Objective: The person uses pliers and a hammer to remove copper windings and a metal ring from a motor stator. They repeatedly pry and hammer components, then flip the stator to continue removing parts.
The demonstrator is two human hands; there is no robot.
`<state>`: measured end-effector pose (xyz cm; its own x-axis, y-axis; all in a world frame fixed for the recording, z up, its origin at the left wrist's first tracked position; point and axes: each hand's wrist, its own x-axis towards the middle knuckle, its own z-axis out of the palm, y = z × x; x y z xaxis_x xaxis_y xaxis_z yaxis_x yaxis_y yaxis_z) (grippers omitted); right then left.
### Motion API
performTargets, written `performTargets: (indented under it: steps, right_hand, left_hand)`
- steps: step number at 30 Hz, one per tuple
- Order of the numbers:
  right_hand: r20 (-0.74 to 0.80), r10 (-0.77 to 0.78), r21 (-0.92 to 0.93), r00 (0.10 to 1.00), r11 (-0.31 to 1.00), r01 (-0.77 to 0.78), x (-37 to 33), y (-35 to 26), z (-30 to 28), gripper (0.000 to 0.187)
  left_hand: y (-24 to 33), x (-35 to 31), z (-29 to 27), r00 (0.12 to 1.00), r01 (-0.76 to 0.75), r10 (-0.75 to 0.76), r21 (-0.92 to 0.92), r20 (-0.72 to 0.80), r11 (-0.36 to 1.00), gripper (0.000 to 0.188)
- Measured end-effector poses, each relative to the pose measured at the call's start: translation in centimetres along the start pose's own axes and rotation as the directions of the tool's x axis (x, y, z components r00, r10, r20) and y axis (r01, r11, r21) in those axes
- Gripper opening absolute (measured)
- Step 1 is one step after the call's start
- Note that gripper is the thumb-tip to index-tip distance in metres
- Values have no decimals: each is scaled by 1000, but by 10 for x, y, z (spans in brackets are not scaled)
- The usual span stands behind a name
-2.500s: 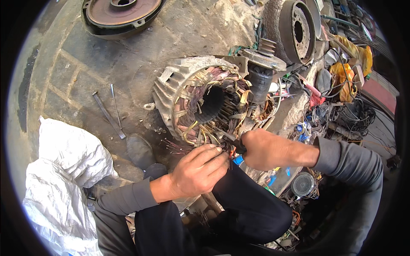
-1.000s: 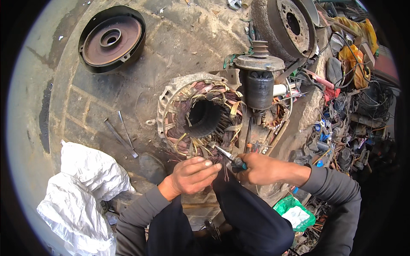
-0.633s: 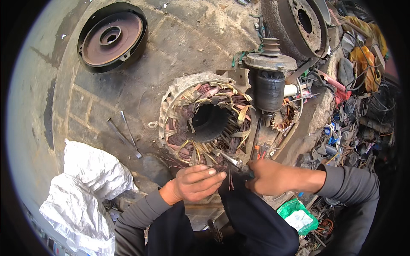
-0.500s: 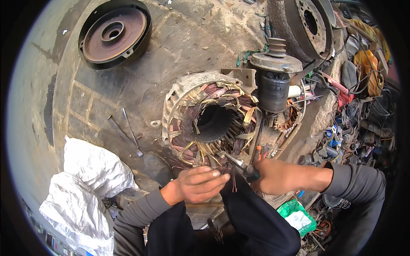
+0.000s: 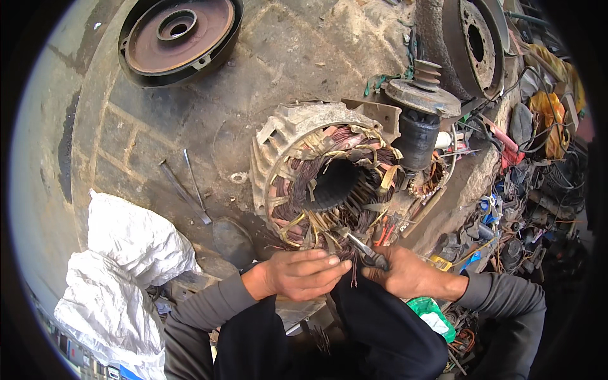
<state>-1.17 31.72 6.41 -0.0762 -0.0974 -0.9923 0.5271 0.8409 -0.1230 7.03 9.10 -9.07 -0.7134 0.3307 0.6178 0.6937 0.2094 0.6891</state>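
Observation:
A motor stator point(image 5: 269, 149) with a pale ribbed metal housing lies with its round bore facing up, in front of my knees. Dark copper windings point(image 5: 294, 180), bound with cloth strips, ring the bore. My right hand point(image 5: 408, 272) is closed round the dark handles of a pair of pliers point(image 5: 361, 247), whose metal nose touches the near edge of the windings. Beside it my left hand point(image 5: 304, 274) rests against the near windings, fingers together, the fingertips at loose copper wires point(image 5: 354, 272) that hang down. Its grip is partly hidden.
A round metal cover point(image 5: 152, 47) lies at the far left. Two rod-like tools point(image 5: 183, 190) and a white sack point(image 5: 136, 237) are to the left. Behind the stator on the right stand a rotor with a pulley point(image 5: 421, 95) and a large drum point(image 5: 472, 50); scrap piles point(image 5: 538, 190) fill the right side.
The view has shifted a little, so the stator sits further right. My right hand has tilted with the pliers, their nose still at the near windings. The left hand stays at the windings' edge.

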Motion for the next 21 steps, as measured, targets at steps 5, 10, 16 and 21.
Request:
performTargets:
  steps: [5, 10, 16, 21]
  right_hand:
    - [-161, -66, 57, 985, 995, 76, 1, 9, 18, 34]
    - [-261, -173, 106, 950, 973, 206, 8, 24, 28, 25]
    - [-365, -342, 0, 866, 930, 367, 20, 41, 38, 19]
    - [-405, -416, -50, 814, 899, 434, 29, 48, 43, 23]
  left_hand:
    - [-2, -7, 7, 998, -58, 58, 66, -5, 996, 14]
    - [-4, -11, 9, 995, -102, 98, 141, 37, 985, 11]
    - [-7, -14, 9, 990, -133, 123, 187, 61, 973, 15]
    - [-10, -16, 12, 984, -177, 168, 214, 56, 961, 27]
